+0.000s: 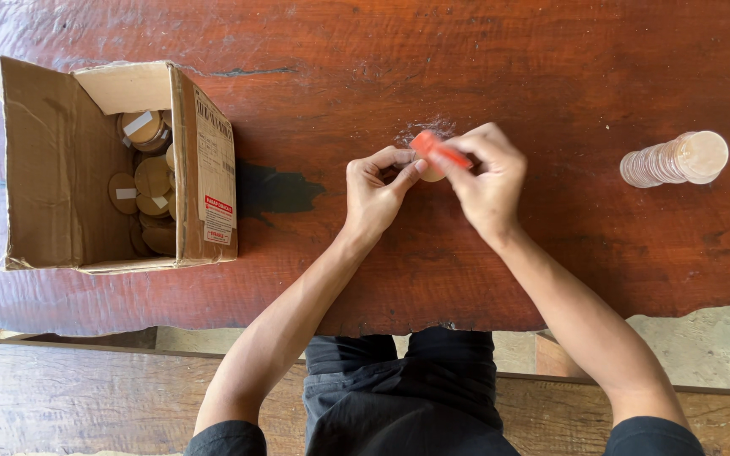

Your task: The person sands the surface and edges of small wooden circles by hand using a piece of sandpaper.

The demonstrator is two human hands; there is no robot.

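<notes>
I pinch a small wooden disc in my left hand while my right hand grips an orange strip against it, right of the cardboard box; a slip could drop the disc onto the table.

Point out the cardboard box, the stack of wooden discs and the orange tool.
cardboard box [44, 160], head view, inner left flap.
stack of wooden discs [678, 159], head view, side of stack.
orange tool [434, 147], head view, its middle, in the right hand.
</notes>
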